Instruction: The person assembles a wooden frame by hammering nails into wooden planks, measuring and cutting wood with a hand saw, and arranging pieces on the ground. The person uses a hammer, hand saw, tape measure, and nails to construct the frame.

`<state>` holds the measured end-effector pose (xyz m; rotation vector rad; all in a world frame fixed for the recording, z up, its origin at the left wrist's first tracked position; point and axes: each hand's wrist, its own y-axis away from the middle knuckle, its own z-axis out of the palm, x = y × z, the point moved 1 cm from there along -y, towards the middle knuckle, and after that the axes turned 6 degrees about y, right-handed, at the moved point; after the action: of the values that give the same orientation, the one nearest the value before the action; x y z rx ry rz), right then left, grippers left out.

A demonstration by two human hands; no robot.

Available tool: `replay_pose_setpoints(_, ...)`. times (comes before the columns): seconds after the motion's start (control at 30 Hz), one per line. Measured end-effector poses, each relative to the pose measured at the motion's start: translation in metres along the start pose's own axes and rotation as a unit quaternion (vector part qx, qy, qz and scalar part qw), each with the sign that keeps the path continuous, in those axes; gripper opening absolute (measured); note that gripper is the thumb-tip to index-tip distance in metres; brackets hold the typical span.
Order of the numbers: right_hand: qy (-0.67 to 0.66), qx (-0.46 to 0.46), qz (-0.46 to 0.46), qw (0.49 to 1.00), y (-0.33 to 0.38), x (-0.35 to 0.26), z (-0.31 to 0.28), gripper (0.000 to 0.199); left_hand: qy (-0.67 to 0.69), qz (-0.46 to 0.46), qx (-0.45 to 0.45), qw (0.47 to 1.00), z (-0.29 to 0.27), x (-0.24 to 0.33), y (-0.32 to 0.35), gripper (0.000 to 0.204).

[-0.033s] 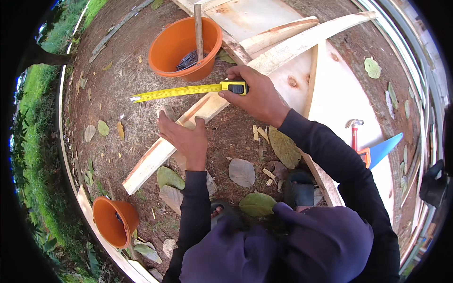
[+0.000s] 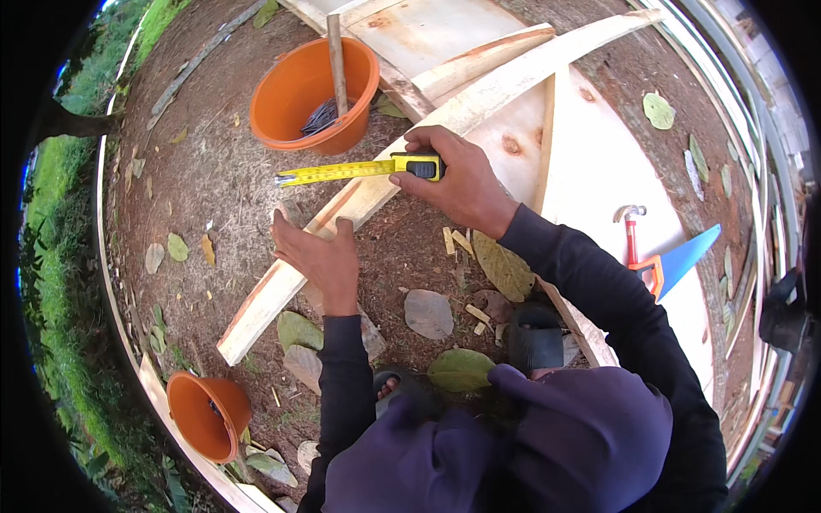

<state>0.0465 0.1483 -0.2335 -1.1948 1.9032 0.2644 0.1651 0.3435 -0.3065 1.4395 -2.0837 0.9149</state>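
Fingers of the right hand wrapped around a yellow-and-black tape measure. Its yellow blade is part out, pointing left across the plank, tip past the plank's left edge, over the soil. Can't tell if blade touches wood. Left hand straddles the plank toward its lower-left end, wood between thumb and fingers. Short wood piece shows just beyond those fingers. Plank runs diagonally, upper part crossing the pale panel. Just past the blade: orange bucket, dark nails and an upright wooden stick in it. Red-handled hammer and blue saw near panel's right edge, saw tip overhanging. Smaller orange bucket below plank's lower-left end.
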Motion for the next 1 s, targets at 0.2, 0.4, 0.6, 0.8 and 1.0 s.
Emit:
replay_pose_setpoints(0.2,0.089,0.152,0.079,0.981,0.122,0.040,-0.080,0.040,-0.044,-0.096,-0.119,0.987,0.002,-0.024,-0.031,0.091)
replay_pose_setpoints(0.4,0.185,0.103,0.242,0.947,0.233,0.082,-0.134,0.034,0.025,-0.139,-0.289,0.947,-0.010,-0.029,-0.068,0.062)
replay_pose_setpoints(0.6,0.319,0.097,0.238,0.912,0.301,0.081,-0.156,0.041,0.047,-0.207,-0.447,0.869,-0.016,-0.024,-0.086,0.037)
replay_pose_setpoints(0.8,0.341,0.112,0.468,0.808,0.343,0.130,-0.183,0.074,0.099,-0.176,-0.451,0.870,-0.022,-0.020,-0.088,0.045)
replay_pose_setpoints(1.0,0.316,0.118,0.498,0.799,0.326,0.144,-0.201,0.063,0.019,-0.181,-0.443,0.878,-0.021,-0.039,-0.091,0.064)
